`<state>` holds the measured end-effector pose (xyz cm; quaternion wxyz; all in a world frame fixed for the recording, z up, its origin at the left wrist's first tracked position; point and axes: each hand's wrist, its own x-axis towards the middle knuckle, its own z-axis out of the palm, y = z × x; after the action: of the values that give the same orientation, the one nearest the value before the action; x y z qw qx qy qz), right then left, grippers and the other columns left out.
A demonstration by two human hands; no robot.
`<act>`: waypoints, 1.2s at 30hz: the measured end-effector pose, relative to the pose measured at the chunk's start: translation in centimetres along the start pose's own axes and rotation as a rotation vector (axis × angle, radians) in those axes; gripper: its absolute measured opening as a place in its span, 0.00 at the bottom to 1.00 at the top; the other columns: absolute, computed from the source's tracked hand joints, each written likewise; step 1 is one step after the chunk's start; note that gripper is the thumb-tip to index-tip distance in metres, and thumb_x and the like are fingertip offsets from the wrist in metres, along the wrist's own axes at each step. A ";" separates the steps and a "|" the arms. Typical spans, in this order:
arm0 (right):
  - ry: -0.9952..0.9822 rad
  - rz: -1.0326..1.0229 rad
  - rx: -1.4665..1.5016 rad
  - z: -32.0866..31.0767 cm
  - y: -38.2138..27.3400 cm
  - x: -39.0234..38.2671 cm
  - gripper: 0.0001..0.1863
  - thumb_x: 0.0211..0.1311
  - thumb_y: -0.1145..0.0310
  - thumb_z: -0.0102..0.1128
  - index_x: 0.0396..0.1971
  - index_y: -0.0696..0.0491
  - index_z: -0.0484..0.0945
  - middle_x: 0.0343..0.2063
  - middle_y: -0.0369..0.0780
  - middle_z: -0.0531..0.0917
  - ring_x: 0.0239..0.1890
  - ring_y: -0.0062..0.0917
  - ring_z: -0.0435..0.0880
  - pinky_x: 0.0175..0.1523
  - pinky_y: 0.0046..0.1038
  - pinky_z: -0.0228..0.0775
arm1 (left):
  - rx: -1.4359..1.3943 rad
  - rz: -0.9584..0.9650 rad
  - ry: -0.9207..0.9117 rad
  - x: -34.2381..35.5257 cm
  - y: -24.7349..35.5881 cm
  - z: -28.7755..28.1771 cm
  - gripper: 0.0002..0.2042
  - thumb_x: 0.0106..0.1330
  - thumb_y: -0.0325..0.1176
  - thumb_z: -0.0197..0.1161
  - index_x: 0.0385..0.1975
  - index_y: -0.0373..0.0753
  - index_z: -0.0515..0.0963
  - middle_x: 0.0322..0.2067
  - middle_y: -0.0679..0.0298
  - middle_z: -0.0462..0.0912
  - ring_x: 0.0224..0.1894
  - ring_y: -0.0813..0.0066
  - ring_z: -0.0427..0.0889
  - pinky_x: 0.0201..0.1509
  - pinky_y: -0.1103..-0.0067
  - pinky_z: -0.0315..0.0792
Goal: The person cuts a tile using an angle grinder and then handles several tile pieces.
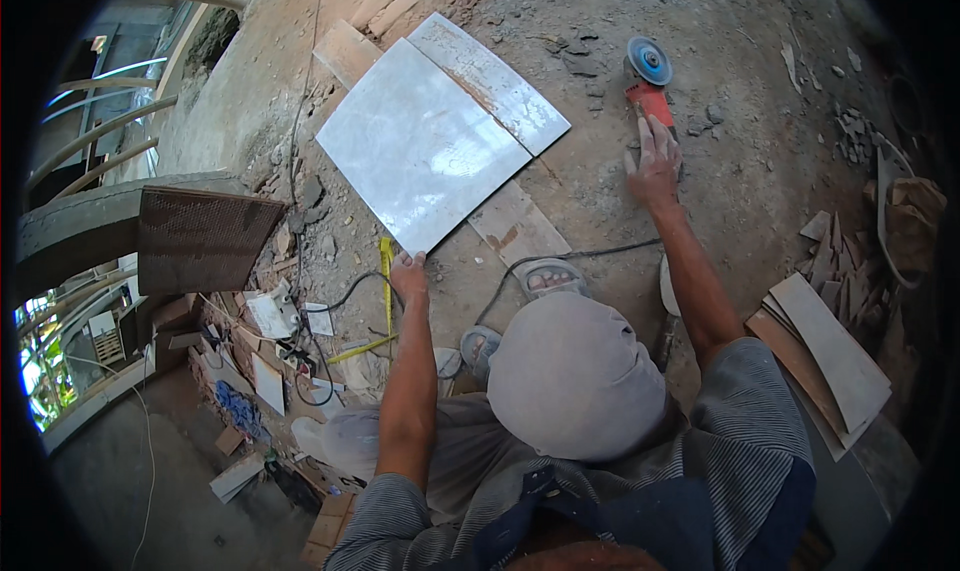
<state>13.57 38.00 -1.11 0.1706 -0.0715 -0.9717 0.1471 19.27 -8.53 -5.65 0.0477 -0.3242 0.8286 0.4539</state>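
Note:
A large glossy white-grey tile (pixel 420 141) lies at the middle of the dusty ground. It overlaps a second pale tile (pixel 490 76), whose worn strip shows along the far right side. My left hand (pixel 408 275) pinches the near corner of the large tile. To the right, a red angle grinder (pixel 650 96) rests on the ground with its blue disc (pixel 649 61) facing up. My right hand (pixel 656 163) reaches over the rear of the grinder, fingers stretched forward and thumb apart. The grinder's back end is hidden under that hand.
A yellow tape measure (pixel 387 289) and dark cable (pixel 500 289) lie near my feet. Under the tiles runs a dusty board-like strip (pixel 520 221). Cut tile pieces (pixel 825 346) are stacked at the right. A brown ribbed tile (pixel 205 239) leans at the left near rubble and scraps.

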 end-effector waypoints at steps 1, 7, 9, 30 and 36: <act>-0.052 -0.017 0.138 0.8 -1.3 -0.6 0.31 0.53 0.66 0.61 0.59 0.54 0.66 0.58 0.46 0.69 0.60 0.43 0.68 0.64 0.44 0.57 | -0.005 -0.016 -0.003 -0.4 0.5 0.3 0.17 0.59 0.25 0.64 0.47 0.25 0.75 0.40 0.55 0.84 0.41 0.70 0.82 0.47 0.79 0.72; -0.253 -0.080 0.481 5.4 -10.6 -0.3 0.19 0.56 0.68 0.56 0.48 0.57 0.76 0.47 0.47 0.76 0.50 0.44 0.75 0.55 0.41 0.66 | -0.012 0.054 -0.046 -0.7 0.1 0.2 0.19 0.56 0.24 0.67 0.47 0.25 0.75 0.39 0.55 0.83 0.39 0.71 0.82 0.46 0.79 0.73; -0.394 0.006 0.416 6.6 -12.6 0.1 0.18 0.57 0.69 0.56 0.47 0.58 0.76 0.43 0.50 0.76 0.46 0.44 0.77 0.52 0.40 0.69 | 0.051 0.144 -0.031 0.0 -1.3 0.1 0.20 0.53 0.26 0.70 0.46 0.27 0.76 0.36 0.56 0.84 0.37 0.71 0.82 0.45 0.77 0.73; -0.377 0.099 0.525 8.8 -12.1 0.5 0.14 0.56 0.68 0.59 0.38 0.62 0.80 0.36 0.51 0.80 0.41 0.43 0.79 0.50 0.37 0.69 | -0.084 0.015 0.024 -0.7 -0.4 0.1 0.17 0.57 0.32 0.65 0.44 0.30 0.80 0.36 0.55 0.85 0.35 0.70 0.83 0.44 0.77 0.73; -0.450 0.105 0.468 8.2 -12.8 1.9 0.14 0.55 0.67 0.57 0.37 0.61 0.81 0.36 0.51 0.81 0.42 0.43 0.79 0.51 0.37 0.70 | 0.170 -0.133 0.039 0.4 1.2 -0.5 0.14 0.55 0.36 0.65 0.38 0.36 0.83 0.35 0.54 0.85 0.38 0.64 0.84 0.45 0.73 0.74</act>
<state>7.80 24.09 -3.90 -0.0446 -0.0461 -0.9198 0.3870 18.39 -8.67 -4.61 0.0890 -0.3822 0.8415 0.3713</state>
